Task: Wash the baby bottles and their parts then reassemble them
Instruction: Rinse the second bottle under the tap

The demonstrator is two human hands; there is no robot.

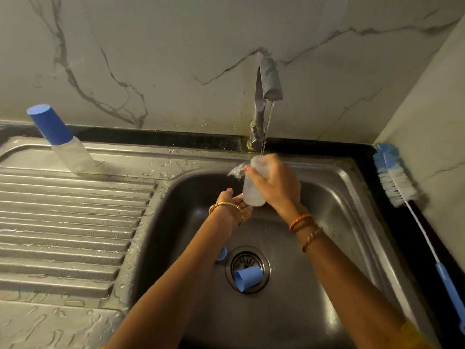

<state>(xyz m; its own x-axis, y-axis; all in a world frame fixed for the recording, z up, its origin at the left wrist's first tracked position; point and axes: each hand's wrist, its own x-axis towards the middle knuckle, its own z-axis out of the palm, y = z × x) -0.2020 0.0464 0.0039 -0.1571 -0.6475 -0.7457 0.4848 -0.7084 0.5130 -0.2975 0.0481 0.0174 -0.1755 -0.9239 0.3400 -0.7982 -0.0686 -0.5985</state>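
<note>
Clear bottle (252,190) held under the tap (261,107) near the sink's back edge, gripped by right hand (273,181) to catch water; left hand (235,204) open-fingered beneath, probably steadying. Blue cap (247,277) over drain (231,267); capped bottle (61,139) at drainboard's back edge.

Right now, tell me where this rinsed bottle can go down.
Free: the ribbed drainboard, in front of the capped bottle. Crowded: the basin floor, where a blue cap lies on the drain, and the right ledge, taken by the brush.
</note>
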